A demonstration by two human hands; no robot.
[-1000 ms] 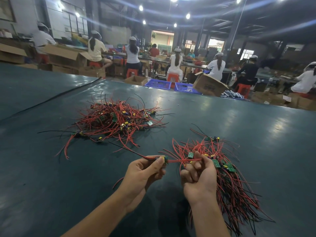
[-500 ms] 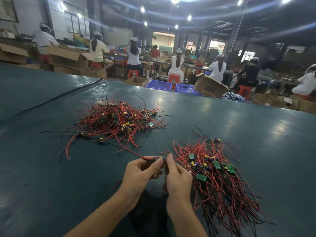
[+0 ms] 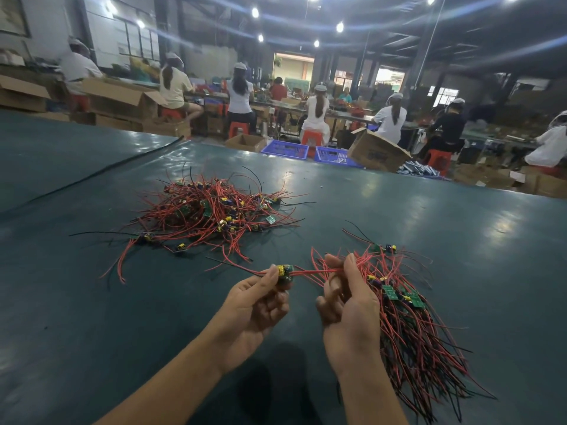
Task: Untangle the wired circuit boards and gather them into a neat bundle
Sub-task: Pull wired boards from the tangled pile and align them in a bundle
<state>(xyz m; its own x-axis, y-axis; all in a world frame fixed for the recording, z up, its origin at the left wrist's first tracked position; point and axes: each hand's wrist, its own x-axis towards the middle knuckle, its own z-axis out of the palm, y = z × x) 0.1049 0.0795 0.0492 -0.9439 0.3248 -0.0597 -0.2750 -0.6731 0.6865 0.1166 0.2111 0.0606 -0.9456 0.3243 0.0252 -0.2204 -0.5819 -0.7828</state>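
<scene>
The left hand [image 3: 257, 305] is pinching one small circuit board [image 3: 285, 271] between thumb and forefinger, lifted just clear of the table [image 3: 460, 228], while the right hand [image 3: 349, 305] is curling its fingers round the red lead [image 3: 316, 272] running from that board, so the wire is stretching almost straight between the two hands; holding it taut like this is probably serving to straighten it and to prove it free of its neighbours. Another thin wire is trailing from the board's left side toward the tangled pile [image 3: 211, 210], which is lying farther out on the table to the left with boards and wires crossing every way, though whether that tail is caught in the pile I cannot tell. Touching the right hand on its outer side, the gathered bundle [image 3: 423, 326] is lying with its green boards clustered at the far end and its leads fanning back toward the person, an order that is letting each freed piece be laid alongside in the same direction. Judging by the two heaps, the sorting is looking roughly half done
</scene>
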